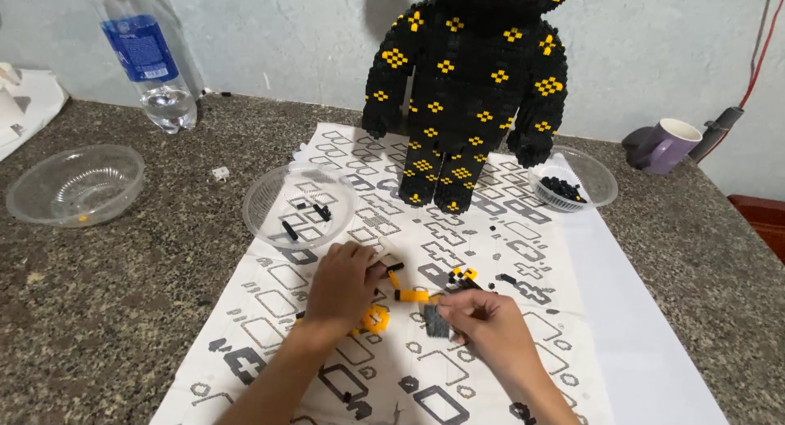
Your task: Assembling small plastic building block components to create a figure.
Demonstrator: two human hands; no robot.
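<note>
Head view, landmark: the black-and-yellow brick bear figure [470, 90], standing upright at the far edge of the printed instruction sheet [327, 368].
Left hand [342, 288]: in front of the bear and slightly to its left, palm down on the sheet, fingers curled over small pieces; what they grip, if anything, I cannot tell.
Right hand [489, 327]: in front of the bear, fingers pinched shut on a small dark grey brick plate [436, 320].
Loose pieces: a yellow brick [411, 295] lies between the hands.
Handling: the plate looks light, stiff and small, easy to drop; best pinched by its edges.
Bowls: one clear bowl [270, 221] left of the bear's feet, holding a few black bits; another [601, 180] to the right, with black pieces; a third [74, 184] far left on the speckled tabletop [123, 294].
Packages: clear water bottle [151, 61] far left of the bear, with a blue wrap label.
Other: purple mug [666, 143] to the right of the bear.
</note>
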